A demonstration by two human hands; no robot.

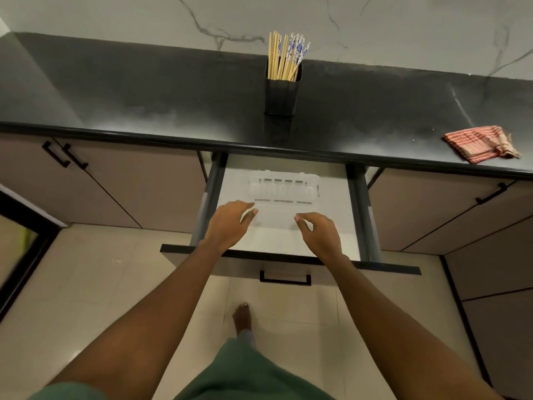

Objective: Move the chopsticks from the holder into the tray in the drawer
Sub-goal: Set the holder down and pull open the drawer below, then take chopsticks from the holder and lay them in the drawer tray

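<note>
While my left hand [230, 223] sits loosely spread at the tray's [284, 187] near-left corner, the chopsticks [284, 57] stand in the holder [281, 95] on the far desk [144, 96]; my right hand [318, 235], half-curled, holds nothing. Bumping the light tray could skew it.

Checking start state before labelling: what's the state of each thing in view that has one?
drawer: pulled open
tray: in the drawer, no chopsticks in it
chopsticks: all standing in the holder
holder: upright on the counter
cloth: loosely folded, on the counter
cabinet doors: shut
left hand: at the tray's near edge, grip unclear
right hand: at the tray's near edge, grip unclear
</note>
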